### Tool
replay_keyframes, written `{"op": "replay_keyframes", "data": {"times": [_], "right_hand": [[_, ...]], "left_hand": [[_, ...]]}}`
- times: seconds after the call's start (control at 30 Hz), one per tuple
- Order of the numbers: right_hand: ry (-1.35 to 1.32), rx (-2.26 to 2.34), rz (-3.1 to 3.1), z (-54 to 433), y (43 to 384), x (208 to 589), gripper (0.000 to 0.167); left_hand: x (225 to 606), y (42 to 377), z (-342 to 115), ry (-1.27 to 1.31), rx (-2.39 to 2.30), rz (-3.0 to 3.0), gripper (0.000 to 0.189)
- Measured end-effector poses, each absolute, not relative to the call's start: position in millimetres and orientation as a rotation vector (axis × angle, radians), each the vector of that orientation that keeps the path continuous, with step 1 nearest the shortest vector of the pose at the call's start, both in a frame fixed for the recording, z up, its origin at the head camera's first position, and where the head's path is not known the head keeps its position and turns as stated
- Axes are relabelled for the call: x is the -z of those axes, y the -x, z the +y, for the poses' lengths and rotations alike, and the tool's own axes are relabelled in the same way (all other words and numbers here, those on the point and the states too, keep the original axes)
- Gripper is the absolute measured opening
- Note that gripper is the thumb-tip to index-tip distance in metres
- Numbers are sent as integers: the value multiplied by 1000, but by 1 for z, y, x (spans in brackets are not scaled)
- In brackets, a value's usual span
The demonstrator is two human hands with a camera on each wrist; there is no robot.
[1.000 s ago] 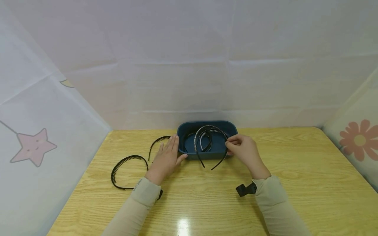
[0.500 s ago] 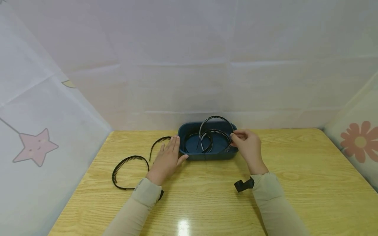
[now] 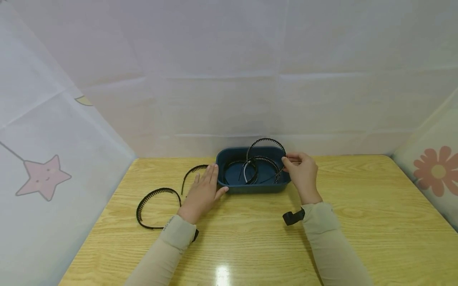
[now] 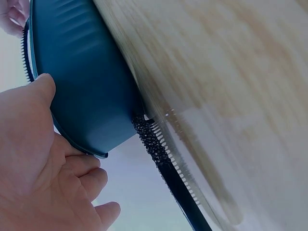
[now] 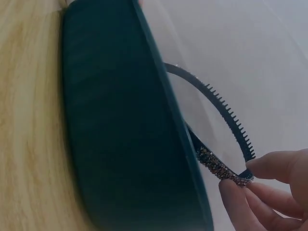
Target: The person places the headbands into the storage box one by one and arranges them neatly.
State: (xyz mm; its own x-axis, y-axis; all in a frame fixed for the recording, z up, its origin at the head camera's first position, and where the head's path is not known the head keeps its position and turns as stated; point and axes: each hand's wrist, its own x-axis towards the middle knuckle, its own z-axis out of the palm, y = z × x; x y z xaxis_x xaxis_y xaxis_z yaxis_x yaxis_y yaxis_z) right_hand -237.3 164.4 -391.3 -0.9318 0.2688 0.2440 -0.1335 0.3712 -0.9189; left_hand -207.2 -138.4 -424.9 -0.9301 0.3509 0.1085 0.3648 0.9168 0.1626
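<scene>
My right hand (image 3: 302,174) pinches a dark toothed headband (image 3: 266,139) between thumb and fingers. The headband rises above the rim of a blue bin (image 3: 257,190), its lower part inside. In the right wrist view, sparkly stones cover part of this headband (image 5: 219,166), and small teeth line its inner edge. Other dark headbands (image 3: 255,173) lie inside the bin. My left hand (image 3: 202,192) rests against the bin's left end with its fingers extended; the left wrist view shows the thumb and fingers at the bin's rim (image 4: 79,149).
Left of the bin, a black toothed headband (image 3: 138,210) lies on the wooden table (image 3: 250,238). Behind the left hand, another headband (image 3: 186,174) is partly hidden. A pale cloth wall (image 3: 229,79) stands right behind the bin.
The right hand has moved the pinched headband up, back and to the right; its ends, which hung in front of the bin, are now inside it. The left hand stays put.
</scene>
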Motion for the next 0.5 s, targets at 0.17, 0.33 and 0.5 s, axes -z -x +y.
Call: {"op": "replay_keyframes", "data": {"times": [0.17,0.33,0.5], "right_hand": [[133,-1523,-2324,164,239,399,23],[126,-1471,-2355,166,240,404,23],[97,-1385,-2400,165,242,407,24]], "left_hand": [[425,208,-138,563,282,-3004,84],[425,208,-138,566,278,-3002,84],[424,207,-138,564,293,-3004,84]]}}
